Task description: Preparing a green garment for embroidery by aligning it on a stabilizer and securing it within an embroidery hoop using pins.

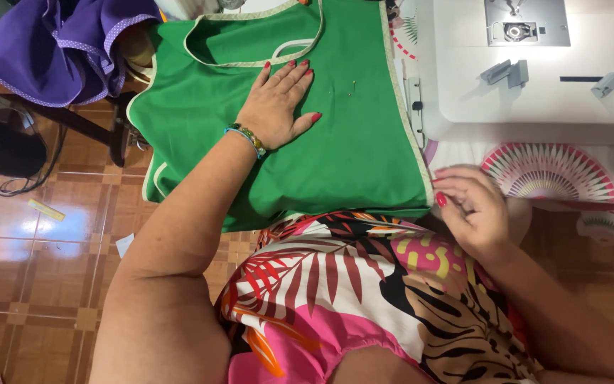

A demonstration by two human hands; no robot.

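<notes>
— Nearest the camera, what shows?

— The person's lap in a bright leaf-print garment (349, 291), filling the lower middle of the frame. Just above it, at right of centre, the right hand (472, 210) curls its fingers at the lower right corner of the green garment (349, 142), seemingly pinching the pale trimmed edge (408, 121); the fingertips hide the actual contact.

— And the other hand?

— The left hand (276, 103) lies flat and open, fingers spread, pressing the green cloth near the upper middle of the frame, just below the neckline binding (264, 60).

— How does the cloth lie?

— Spread between both hands, its trimmed edge running top to bottom along the sewing machine (534, 64) at upper right. The right hand is nearer that edge and the machine.

— Anything unclear?

— Small pins (349, 88) are barely visible. The garment's top is cut off, and a purple cloth (65, 46) sits upper left.
</notes>
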